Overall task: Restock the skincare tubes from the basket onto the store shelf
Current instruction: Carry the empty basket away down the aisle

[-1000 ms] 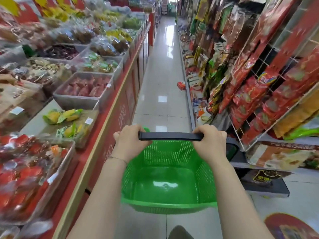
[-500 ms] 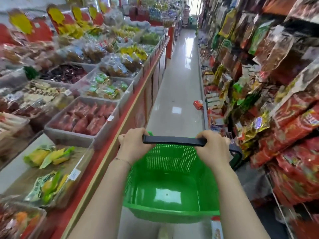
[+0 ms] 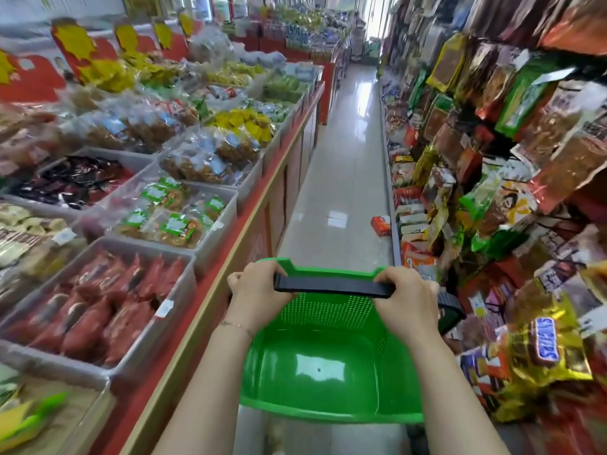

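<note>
Left grip (image 3: 259, 297), right grip (image 3: 409, 303): both curled round black handle (image 3: 335, 285). Mid-aisle between snack counter (image 3: 249, 218) and packet shelf (image 3: 492, 192). Green basket (image 3: 328, 405): no skincare tubes visible inside, possibly hidden behind forearms. Risks: snagging right-hand packets; tripping on red box (image 3: 381, 224) on floor.

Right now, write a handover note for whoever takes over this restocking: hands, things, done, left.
Left hand and right hand each grip the black bar handle of the green perforated plastic basket.
Basket floor is bare; no skincare tubes or skincare shelf in view, only snack displays both sides.
Done: cannot tell. Left: likely fetch tubes; mind the small orange box on the aisle floor.
</note>
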The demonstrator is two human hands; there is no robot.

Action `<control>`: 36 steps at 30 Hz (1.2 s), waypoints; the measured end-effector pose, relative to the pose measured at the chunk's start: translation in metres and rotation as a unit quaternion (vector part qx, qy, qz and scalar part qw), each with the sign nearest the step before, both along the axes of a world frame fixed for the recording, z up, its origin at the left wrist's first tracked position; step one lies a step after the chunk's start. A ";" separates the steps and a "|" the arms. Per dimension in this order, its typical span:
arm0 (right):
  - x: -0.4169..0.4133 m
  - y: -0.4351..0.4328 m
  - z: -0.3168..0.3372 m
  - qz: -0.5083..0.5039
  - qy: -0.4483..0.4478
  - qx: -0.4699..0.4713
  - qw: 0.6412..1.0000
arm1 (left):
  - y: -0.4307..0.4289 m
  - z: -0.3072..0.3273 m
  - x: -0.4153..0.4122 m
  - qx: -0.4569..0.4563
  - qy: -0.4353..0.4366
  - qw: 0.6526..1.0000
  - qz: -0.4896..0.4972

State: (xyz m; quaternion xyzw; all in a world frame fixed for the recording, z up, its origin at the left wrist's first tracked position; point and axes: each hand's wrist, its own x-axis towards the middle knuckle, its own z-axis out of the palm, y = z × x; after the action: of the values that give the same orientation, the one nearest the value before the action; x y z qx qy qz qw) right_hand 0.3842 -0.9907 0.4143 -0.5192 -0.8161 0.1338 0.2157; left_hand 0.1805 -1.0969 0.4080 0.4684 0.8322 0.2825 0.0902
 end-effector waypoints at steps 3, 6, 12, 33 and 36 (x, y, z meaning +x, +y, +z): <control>-0.020 0.047 -0.005 -0.005 0.002 0.004 1.000 | 0.049 -0.004 -0.020 -0.002 0.009 1.000 0.002; -0.042 0.100 -0.010 -0.017 -0.002 0.004 1.000 | 0.105 -0.008 -0.041 -0.010 0.015 1.000 0.004; -0.088 0.213 -0.012 -0.024 -0.015 -0.016 0.999 | 0.227 -0.019 -0.091 -0.027 0.000 1.000 -0.007; -0.168 0.560 -0.033 -0.044 -0.025 -0.016 0.999 | 0.581 -0.039 -0.172 -0.004 -0.003 1.000 -0.017; -0.180 0.622 -0.035 -0.039 -0.028 -0.042 0.998 | 0.638 -0.039 -0.179 -0.031 -0.015 0.999 -0.006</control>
State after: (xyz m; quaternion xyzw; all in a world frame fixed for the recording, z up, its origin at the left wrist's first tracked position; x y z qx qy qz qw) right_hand 0.2046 -0.3689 0.3791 -0.5630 -0.7946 0.1446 0.1755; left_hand 0.0013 -0.4590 0.3691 0.4664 0.8363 0.2629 0.1185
